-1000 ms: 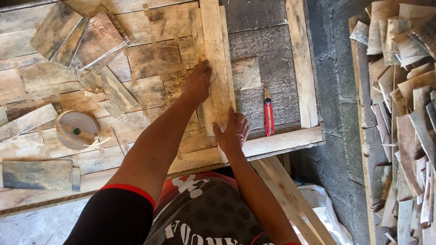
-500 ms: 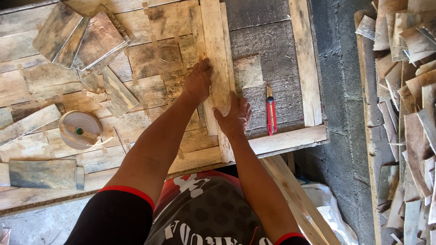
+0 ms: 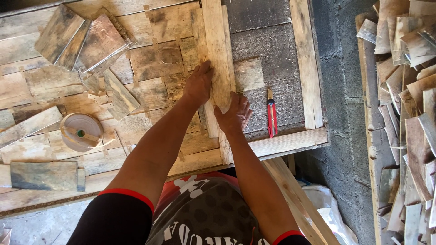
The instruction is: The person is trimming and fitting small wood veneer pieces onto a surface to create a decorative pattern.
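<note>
Both hands were down flat on the work. The left hand [image 3: 198, 85] sat just above centre frame, palm and fingers spread and pressing where the patchwork of veneer sheets [image 3: 150, 63] met the upright wooden strip [image 3: 218, 54]. The right hand [image 3: 234, 113] lay just below and to the right of it, fingers loosely spread on the same strip, gripping nothing that I could see.

The risk, as I judged it: those thin sheets looked brittle and only taped at the seams, so an uneven push from the left palm could have cracked one or lifted a joint. The strip ran from the top edge of the frame down to the lower rail, and a sideways shove from the right hand could have slid it out of line.

The red utility knife [image 3: 271, 117] lay right of centre on the dark board [image 3: 268, 41], just beside the right hand but apart from it; a careless sweep might have knocked it, or nicked a finger.

The tape roll [image 3: 81, 131] sat at left of frame, well apart from both hands. Loose veneer pieces [image 3: 408, 90] were stacked along the right edge.
</note>
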